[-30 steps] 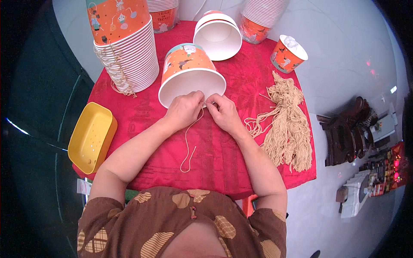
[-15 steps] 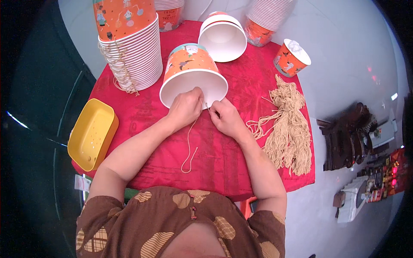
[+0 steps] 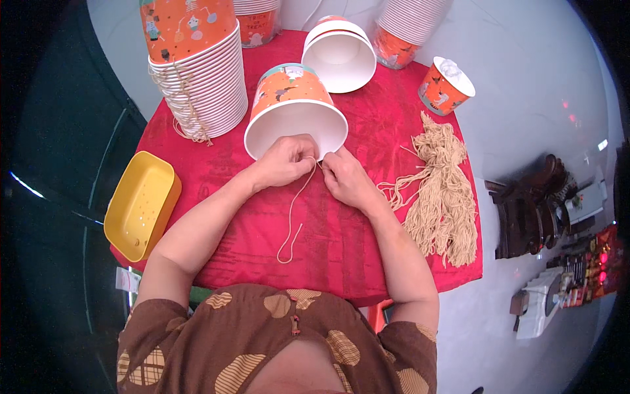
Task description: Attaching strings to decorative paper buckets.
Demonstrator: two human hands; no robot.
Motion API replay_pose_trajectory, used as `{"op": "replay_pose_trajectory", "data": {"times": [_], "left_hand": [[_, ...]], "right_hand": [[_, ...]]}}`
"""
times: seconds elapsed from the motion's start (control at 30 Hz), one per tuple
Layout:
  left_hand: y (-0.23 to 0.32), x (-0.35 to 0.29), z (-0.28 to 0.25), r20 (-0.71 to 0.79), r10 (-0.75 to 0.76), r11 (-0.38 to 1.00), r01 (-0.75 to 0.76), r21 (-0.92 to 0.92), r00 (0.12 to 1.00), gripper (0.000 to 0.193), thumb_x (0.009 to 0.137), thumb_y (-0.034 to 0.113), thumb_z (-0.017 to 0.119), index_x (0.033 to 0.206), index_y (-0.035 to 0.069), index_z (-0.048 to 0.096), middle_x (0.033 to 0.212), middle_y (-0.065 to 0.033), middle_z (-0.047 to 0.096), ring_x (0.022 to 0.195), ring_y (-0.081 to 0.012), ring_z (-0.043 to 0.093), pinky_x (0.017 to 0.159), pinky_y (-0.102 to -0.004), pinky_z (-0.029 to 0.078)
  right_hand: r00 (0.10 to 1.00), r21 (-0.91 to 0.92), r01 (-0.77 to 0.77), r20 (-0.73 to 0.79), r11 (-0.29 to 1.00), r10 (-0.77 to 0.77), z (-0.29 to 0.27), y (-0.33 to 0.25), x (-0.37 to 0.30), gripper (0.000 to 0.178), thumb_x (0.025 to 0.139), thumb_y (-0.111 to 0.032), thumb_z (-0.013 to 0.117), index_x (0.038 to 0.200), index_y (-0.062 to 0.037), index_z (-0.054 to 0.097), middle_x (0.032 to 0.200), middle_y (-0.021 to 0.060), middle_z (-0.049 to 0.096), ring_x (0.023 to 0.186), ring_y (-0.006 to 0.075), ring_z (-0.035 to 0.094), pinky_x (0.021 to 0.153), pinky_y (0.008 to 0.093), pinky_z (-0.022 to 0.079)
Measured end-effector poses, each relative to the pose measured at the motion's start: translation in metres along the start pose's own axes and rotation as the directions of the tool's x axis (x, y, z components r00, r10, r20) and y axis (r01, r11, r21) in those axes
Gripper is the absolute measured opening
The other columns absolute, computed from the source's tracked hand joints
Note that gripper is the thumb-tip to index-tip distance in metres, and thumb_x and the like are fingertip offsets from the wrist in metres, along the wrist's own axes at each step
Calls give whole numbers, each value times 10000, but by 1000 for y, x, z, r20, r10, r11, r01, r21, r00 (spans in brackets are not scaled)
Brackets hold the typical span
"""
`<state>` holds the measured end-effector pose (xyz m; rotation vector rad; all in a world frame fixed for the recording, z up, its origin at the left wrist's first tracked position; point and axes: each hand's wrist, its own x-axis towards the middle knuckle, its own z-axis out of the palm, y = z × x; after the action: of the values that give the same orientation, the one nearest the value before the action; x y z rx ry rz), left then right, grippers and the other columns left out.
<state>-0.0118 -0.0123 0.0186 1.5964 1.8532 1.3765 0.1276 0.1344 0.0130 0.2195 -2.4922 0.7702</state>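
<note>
Nearest us, a thin tan cord trails over the red-covered tabletop. Our left hand pinches its fingers closed on the cord; just beside it, our right hand has its fingers curled nearly together at an orange tub's rim, and we cannot tell what they grip. The tub lies on its side, mouth toward us. Beyond it stands a tall stack of tubs, left, and two nested tubs.

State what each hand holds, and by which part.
Left hand: thin beige string, apparently pinched near its upper visible end. Right hand: at the white rim of the round orange paper bucket; its grip is unclear.
</note>
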Motion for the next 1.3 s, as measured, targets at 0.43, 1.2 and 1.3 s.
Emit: {"op": "replay_pose_trajectory", "data": {"times": [0.43,1.2,1.3], "left_hand": [[18,7,5,7,-21,988,19,153,1000,121,856,89,591,818,-16,636,767,-193,651,706,-321,639,649,-395,485],[17,-2,30,-53,43,897,-16,442,998,98,834,17,555,889,-62,539,855,-268,618,812,-443,628,675,-492,507],[18,-1,30,-52,86,879,-51,474,995,94,837,21,556,880,-61,539,851,-262,610,801,-438,625,672,-491,506]], "right_hand": [[999,36,47,-22,998,-46,-2,3,2,146,770,81,547,910,45,525,990,247,521,905,424,565,761,452,483],[976,226,-193,-56,955,211,7,11,-3,122,862,-70,590,860,46,631,1034,214,563,1033,373,526,897,432,425],[965,265,-240,-37,934,259,5,11,-3,127,859,-70,582,856,51,622,1006,196,574,1023,365,536,883,428,434]]}}
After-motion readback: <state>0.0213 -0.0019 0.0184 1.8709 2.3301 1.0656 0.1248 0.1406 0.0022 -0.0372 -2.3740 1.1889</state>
